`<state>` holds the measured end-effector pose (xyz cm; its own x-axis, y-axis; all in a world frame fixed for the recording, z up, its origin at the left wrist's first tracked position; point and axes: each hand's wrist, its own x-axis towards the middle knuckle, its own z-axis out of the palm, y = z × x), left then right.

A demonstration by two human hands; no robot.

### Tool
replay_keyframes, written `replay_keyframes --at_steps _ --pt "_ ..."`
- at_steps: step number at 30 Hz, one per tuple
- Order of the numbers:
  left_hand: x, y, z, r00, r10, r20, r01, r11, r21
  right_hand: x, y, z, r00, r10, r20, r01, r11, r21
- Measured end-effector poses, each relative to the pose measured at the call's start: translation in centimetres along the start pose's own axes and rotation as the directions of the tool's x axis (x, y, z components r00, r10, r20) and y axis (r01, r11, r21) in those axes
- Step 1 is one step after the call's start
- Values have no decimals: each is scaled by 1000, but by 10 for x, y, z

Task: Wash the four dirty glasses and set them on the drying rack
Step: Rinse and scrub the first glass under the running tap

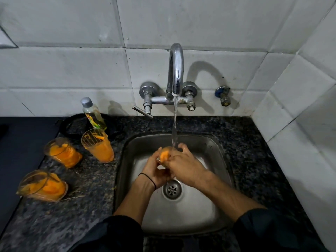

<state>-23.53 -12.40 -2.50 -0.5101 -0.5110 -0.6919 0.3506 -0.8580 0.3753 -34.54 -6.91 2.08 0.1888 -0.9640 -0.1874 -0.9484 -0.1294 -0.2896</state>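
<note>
Three dirty glasses (62, 153) sit left on the tabletop (91, 179); fourth glass (164, 155) over the sink (214, 206) under the tap (175, 70) stream, left hand (157, 171) and right hand (185, 166) fingers curled round it, where wet, slick glass could slip and crack on steel.

Orange-smeared back glass (98, 145), middle glass (62, 151) and front glass (42, 185) stand on the counter (91, 182), left of the sink (209, 140). The fourth glass (164, 154), orange-coated, is held under the running water (175, 128).
</note>
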Motion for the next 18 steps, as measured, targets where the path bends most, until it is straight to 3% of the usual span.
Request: replay_keyframes --at_steps 3,6,10,11,15,18 --pt "2 -8 -3 996 82 25 -81 995 -54 3 -9 -4 989 94 -115 -88 994 59" --pt "0 -7 -3 997 59 54 -60 998 13 2 -13 -3 976 182 -120 -170 980 107" --pt "-3 -3 -2 1000 29 4 -29 999 29 2 0 0 999 17 -51 -24 989 -145" --pt "-2 -5 -3 998 56 3 -56 998 3 2 0 1 999 23 -40 -27 992 -121" --pt "3 -10 -6 996 79 34 -77 994 -75 10 -11 5 967 214 -137 -177 955 239" --pt "-5 -9 -1 999 -22 31 22 1000 -7 5 -18 7 973 194 -125 -189 981 48"
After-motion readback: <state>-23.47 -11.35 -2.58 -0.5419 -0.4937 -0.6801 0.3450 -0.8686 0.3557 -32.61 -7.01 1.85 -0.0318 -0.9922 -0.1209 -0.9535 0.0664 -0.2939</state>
